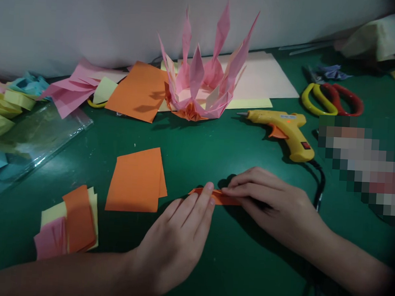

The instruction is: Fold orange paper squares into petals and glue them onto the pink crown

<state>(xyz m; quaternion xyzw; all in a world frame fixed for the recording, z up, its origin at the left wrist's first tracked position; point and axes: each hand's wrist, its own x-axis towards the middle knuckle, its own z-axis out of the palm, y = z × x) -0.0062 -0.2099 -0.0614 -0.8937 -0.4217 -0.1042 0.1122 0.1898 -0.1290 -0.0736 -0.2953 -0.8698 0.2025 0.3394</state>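
Note:
A narrow folded orange paper strip [227, 198] lies on the green table between my two hands. My left hand [182, 235] presses its fingers together over the strip's left part, its thumb hidden from view. At the right end, my right hand [277, 205] pinches the strip between thumb and fingers. Left of my hands rests a small stack of orange paper squares [134, 180]. Beyond them stands a pink origami piece [216, 107] with tall pointed petals and an orange folded flower [191, 111] at its front.
A yellow glue gun [275, 117] lies behind my right hand, its black cord [319, 185] running toward me. Scissors [332, 100] with yellow and red handles sit farther back. Cut paper pieces [81, 223], a clear plastic sheet [48, 144] and pink paper [76, 86] are on the left.

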